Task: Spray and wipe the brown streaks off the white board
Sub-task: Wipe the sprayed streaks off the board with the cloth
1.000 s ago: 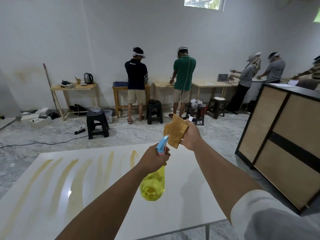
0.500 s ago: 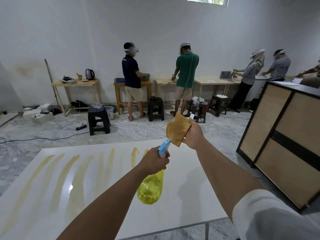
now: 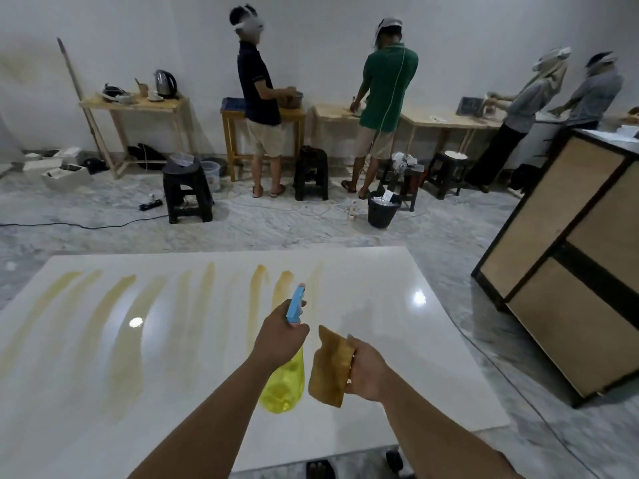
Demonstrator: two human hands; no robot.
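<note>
The left hand point(image 3: 280, 335) grips the yellow plastic spray bottle point(image 3: 284, 385) by its blue trigger head, nozzle aimed forward at the brown streaks point(image 3: 257, 299), apparently ready to spray. The right hand point(image 3: 367, 371) pinches a folded tan cloth point(image 3: 328, 368) just beside the bottle, likely held ready for wiping. The glossy white board point(image 3: 397, 340) lies flat beneath both hands, with most streaks to the left.

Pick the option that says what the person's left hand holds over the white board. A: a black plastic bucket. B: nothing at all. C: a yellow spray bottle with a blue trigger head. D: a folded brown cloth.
C: the left hand grips the neck of the translucent yellow spray bottle with a blue trigger head above the glossy white board, while the right hand holds the folded brown cloth.
</note>
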